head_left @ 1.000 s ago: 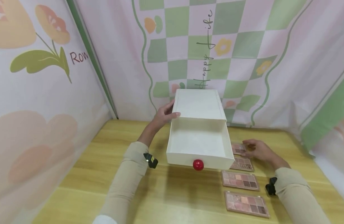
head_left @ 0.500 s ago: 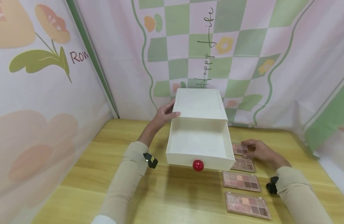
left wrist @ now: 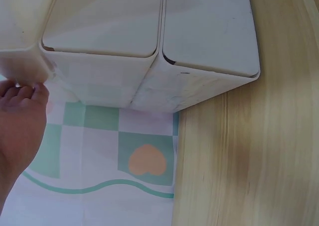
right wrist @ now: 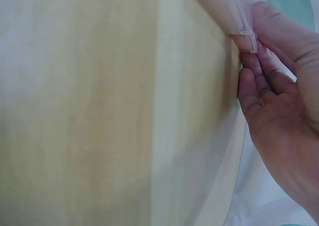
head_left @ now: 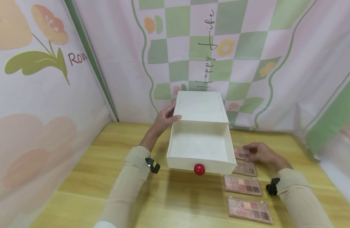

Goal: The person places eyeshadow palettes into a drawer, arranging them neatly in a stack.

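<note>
The white drawer unit (head_left: 201, 106) stands at the table's back, its top drawer (head_left: 200, 145) pulled out and empty, with a red knob (head_left: 199, 169) on the front. My left hand (head_left: 165, 117) holds the unit's upper left side, thumb on the top edge; in the left wrist view its fingers curl against the casing. On the right, my right hand (head_left: 261, 153) pinches the end of the farthest eyeshadow palette (head_left: 241, 153). Its clear edge shows between thumb and fingers in the right wrist view. The drawer partly hides this palette and the one nearer to me.
Toward me lie more eyeshadow palettes, the second (head_left: 245, 168), third (head_left: 242, 185) and nearest (head_left: 249, 209), in a column on the wooden table (head_left: 175, 202). Lower drawers (left wrist: 209, 27) of the unit show in the left wrist view. A patterned curtain (head_left: 123, 79) hangs close behind.
The view shifts slightly. Both hands keep their places on the drawer unit and the farthest palette; otherwise nothing visibly moves.
</note>
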Demonstrator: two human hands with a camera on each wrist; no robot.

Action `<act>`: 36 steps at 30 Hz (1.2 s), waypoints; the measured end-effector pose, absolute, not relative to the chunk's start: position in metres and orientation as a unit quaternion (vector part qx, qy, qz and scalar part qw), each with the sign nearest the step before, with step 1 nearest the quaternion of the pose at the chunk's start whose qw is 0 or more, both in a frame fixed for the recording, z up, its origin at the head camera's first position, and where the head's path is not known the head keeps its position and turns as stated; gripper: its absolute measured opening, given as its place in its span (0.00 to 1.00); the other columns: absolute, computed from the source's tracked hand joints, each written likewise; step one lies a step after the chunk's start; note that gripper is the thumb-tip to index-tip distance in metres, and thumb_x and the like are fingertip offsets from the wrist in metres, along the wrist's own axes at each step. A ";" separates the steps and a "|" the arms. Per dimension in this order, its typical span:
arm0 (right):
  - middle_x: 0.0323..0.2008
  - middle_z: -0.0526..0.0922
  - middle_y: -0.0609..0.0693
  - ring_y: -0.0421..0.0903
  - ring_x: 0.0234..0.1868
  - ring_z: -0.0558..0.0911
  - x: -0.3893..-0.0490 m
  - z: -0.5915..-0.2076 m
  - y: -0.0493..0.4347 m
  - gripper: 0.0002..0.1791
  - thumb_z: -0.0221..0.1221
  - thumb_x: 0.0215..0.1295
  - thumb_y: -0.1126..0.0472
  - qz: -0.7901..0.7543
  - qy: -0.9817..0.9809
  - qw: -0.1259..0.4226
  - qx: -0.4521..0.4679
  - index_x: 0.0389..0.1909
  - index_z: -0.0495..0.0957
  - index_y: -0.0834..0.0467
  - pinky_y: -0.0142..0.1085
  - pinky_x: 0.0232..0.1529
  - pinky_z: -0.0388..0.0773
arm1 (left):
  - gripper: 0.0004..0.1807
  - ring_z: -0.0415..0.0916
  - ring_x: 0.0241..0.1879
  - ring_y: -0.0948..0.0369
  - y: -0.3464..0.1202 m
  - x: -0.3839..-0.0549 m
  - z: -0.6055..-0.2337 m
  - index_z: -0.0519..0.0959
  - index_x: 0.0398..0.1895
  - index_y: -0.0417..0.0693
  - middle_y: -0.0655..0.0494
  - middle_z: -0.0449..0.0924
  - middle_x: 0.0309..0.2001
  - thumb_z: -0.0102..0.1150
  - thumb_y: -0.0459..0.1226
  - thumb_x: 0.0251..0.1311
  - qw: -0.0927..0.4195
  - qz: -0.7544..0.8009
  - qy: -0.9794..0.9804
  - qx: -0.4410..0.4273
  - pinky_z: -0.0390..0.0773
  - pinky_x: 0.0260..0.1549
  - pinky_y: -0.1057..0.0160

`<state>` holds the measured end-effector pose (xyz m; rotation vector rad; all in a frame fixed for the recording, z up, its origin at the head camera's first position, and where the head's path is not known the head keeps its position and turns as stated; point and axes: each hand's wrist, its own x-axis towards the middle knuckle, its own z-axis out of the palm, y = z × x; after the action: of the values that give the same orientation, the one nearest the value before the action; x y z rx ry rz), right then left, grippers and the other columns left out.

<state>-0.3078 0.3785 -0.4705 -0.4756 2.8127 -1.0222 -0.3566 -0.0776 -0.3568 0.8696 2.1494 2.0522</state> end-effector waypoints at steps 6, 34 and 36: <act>0.55 0.82 0.72 0.57 0.53 0.82 -0.307 -0.471 0.380 0.35 0.75 0.52 0.61 -0.321 0.933 0.071 -0.144 0.58 0.77 0.74 0.26 0.47 0.78 | 0.46 0.58 0.78 0.45 -0.077 -0.356 -0.356 0.48 0.80 0.39 0.39 0.50 0.81 0.57 0.37 0.62 0.024 0.660 0.697 0.279 0.67 0.75 0.51; 0.40 0.86 0.57 0.33 0.34 0.77 -0.299 -0.455 0.386 0.35 0.75 0.52 0.54 -0.319 0.942 0.023 -0.102 0.56 0.79 0.71 0.26 0.34 0.79 | 0.49 0.59 0.78 0.43 -0.078 -0.355 -0.359 0.49 0.81 0.40 0.38 0.52 0.81 0.58 0.44 0.57 0.017 0.661 0.697 0.276 0.66 0.75 0.48; 0.39 0.86 0.56 0.32 0.33 0.76 -0.299 -0.453 0.384 0.33 0.75 0.52 0.56 -0.323 0.939 0.013 -0.114 0.55 0.80 0.72 0.26 0.33 0.78 | 0.49 0.59 0.78 0.43 -0.078 -0.355 -0.359 0.48 0.81 0.40 0.37 0.52 0.80 0.57 0.43 0.57 0.017 0.661 0.699 0.274 0.66 0.75 0.48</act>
<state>-0.2994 0.3844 -0.4527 -0.3543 2.9267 -1.0079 -0.3552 -0.0780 -0.3586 0.8515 2.1715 2.0545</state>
